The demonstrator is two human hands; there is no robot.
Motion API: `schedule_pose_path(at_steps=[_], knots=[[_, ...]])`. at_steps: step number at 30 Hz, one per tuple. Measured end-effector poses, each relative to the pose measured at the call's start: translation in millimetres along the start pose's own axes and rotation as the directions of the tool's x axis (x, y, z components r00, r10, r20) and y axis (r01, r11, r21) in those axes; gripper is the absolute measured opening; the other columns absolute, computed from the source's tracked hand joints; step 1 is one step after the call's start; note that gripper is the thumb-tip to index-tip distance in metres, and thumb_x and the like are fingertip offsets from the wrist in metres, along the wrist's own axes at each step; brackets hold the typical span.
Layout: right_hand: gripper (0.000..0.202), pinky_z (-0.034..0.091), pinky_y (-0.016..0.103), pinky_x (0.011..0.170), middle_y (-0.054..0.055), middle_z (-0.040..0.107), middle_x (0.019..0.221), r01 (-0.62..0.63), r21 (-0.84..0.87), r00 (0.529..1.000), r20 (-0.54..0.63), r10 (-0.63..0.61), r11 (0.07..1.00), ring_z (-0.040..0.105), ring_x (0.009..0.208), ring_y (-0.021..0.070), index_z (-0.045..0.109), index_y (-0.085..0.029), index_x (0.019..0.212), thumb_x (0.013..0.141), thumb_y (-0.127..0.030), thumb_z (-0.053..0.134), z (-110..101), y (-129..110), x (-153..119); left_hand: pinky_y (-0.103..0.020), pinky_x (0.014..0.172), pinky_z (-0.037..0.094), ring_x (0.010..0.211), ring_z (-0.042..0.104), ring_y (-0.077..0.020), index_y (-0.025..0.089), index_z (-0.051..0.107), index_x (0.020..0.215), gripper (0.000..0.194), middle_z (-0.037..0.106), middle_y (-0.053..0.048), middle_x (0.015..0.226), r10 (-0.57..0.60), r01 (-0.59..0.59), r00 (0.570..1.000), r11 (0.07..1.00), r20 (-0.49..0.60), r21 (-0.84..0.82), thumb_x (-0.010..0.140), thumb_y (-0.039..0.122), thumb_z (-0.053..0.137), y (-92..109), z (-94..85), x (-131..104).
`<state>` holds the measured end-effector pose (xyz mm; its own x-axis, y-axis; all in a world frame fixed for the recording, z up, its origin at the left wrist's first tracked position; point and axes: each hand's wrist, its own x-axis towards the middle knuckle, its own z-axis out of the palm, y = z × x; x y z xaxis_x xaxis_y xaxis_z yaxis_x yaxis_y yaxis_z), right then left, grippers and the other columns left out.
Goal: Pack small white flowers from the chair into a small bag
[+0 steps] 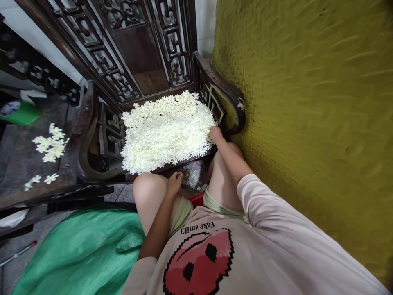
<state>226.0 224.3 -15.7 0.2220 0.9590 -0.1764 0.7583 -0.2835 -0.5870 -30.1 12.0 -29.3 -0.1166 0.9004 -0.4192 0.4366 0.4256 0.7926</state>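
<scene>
A thick heap of small white flowers [168, 131] covers the seat of a dark carved wooden chair [141, 78] in front of me. My right hand [215, 134] is at the heap's right edge, fingers bent together against the blossoms. Whatever is between those fingertips is too small to name. Over my left thigh, just below the seat's front edge, my left hand [175, 183] is closed in a pinch. What it holds, if anything, cannot be made out.
A wooden bench [15, 141] at the left bears loose white flowers [50, 143] and a green container [21, 112]. Green sheeting [86, 250] lies on the floor at lower left. A yellow textured surface [307, 102] rises close on the right, beside the chair's armrest [233, 98].
</scene>
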Motion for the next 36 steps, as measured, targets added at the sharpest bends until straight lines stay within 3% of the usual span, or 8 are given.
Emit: schedule_pose_path(at_steps=[3, 6, 10, 13, 16, 20, 29, 36], knots=[[0.022, 0.048, 0.031, 0.076, 0.007, 0.065, 0.086, -0.026, 0.088, 0.998, 0.053, 0.021, 0.996, 0.061, 0.082, 0.02, 0.067, -0.012, 0.085, 0.064, -0.016, 0.07, -8, 2, -14, -0.028, 0.066, 0.041, 0.066, 0.055, -0.0159, 0.018, 0.062, 0.077, 0.017, 0.06, -0.002, 0.069, -0.008, 0.007, 1.0, 0.999, -0.006, -0.032, 0.077, 0.029, 0.048, -5, -0.6, 3], [0.027, 0.047, 0.031, 0.075, 0.005, 0.064, 0.079, -0.022, 0.332, 0.996, 0.085, -0.006, 0.943, 0.06, 0.077, 0.0187, 0.067, -0.01, 0.083, 0.06, -0.022, 0.074, -17, 2, -37, -0.029, 0.066, 0.041, 0.065, 0.054, -0.0159, 0.018, 0.061, 0.082, 0.017, 0.059, -0.002, 0.068, 0.015, -0.016, 0.999, 0.999, -0.038, -0.039, 0.077, 0.029, 0.05, -3, -0.5, 3], [0.036, 0.047, 0.028, 0.073, 0.004, 0.066, 0.085, -0.059, 0.742, 0.987, 0.145, -0.074, 0.668, 0.061, 0.079, 0.0154, 0.066, -0.016, 0.09, 0.059, -0.03, 0.076, -15, -8, -90, -0.031, 0.071, 0.044, 0.07, 0.055, -0.0159, 0.018, 0.053, 0.114, 0.039, 0.059, -0.001, 0.075, 0.204, -0.209, 0.96, 0.978, -0.19, -0.003, 0.078, 0.033, 0.055, 13, -0.7, -9], [0.036, 0.046, 0.026, 0.071, 0.003, 0.068, 0.085, -0.336, 0.815, 0.887, 0.442, -0.133, 0.472, 0.063, 0.08, 0.0149, 0.066, -0.019, 0.091, 0.059, -0.032, 0.077, -1, -16, -142, -0.033, 0.082, 0.044, 0.078, 0.055, -0.016, 0.019, 0.05, 0.121, 0.043, 0.06, -0.003, 0.081, 0.409, -0.411, 0.86, 0.91, -0.304, 0.063, 0.08, 0.033, 0.055, 27, 2.4, -26], [0.033, 0.045, 0.024, 0.069, 0.003, 0.07, 0.084, -0.469, 0.768, 0.799, 0.579, -0.161, 0.435, 0.063, 0.077, 0.0136, 0.067, -0.02, 0.088, 0.058, -0.029, 0.078, 16, -20, -188, -0.034, 0.087, 0.043, 0.083, 0.055, -0.0164, 0.02, 0.055, 0.119, 0.043, 0.061, -0.004, 0.086, 0.492, -0.502, 0.8, 0.862, -0.344, 0.066, 0.079, 0.035, 0.059, 33, 11.6, -42], [0.032, 0.043, 0.023, 0.066, 0.003, 0.071, 0.085, -0.517, 0.712, 0.74, 0.651, -0.169, 0.475, 0.063, 0.075, 0.0131, 0.069, -0.019, 0.087, 0.057, -0.026, 0.079, 33, -22, -215, -0.031, 0.077, 0.046, 0.082, 0.057, -0.0161, 0.022, 0.059, 0.116, 0.04, 0.062, -0.005, 0.09, 0.404, -0.46, 0.851, 0.881, -0.335, -0.107, 0.079, 0.036, 0.059, 27, 23.3, -52], [0.032, 0.043, 0.021, 0.063, 0.005, 0.072, 0.083, -0.491, 0.705, 0.727, 0.656, -0.206, 0.513, 0.063, 0.075, 0.0131, 0.072, -0.017, 0.087, 0.059, -0.032, 0.08, 41, -24, -210, -0.028, 0.074, 0.045, 0.068, 0.054, -0.0126, 0.018, 0.065, 0.108, 0.038, 0.059, 0.0, 0.072, 0.265, -0.359, 0.911, 0.887, -0.317, -0.29, 0.072, 0.032, 0.064, 22, 19.0, -37], [0.03, 0.043, 0.02, 0.057, 0.005, 0.071, 0.082, -0.452, 0.73, 0.735, 0.63, -0.249, 0.513, 0.063, 0.069, 0.0125, 0.071, -0.018, 0.083, 0.065, -0.042, 0.075, 43, -26, -210, -0.028, 0.078, 0.045, 0.074, 0.056, -0.0142, 0.019, 0.063, 0.112, 0.042, 0.061, -0.002, 0.077, 0.174, -0.26, 0.945, 0.914, -0.278, -0.31, 0.074, 0.036, 0.061, 27, 17.7, -39]])
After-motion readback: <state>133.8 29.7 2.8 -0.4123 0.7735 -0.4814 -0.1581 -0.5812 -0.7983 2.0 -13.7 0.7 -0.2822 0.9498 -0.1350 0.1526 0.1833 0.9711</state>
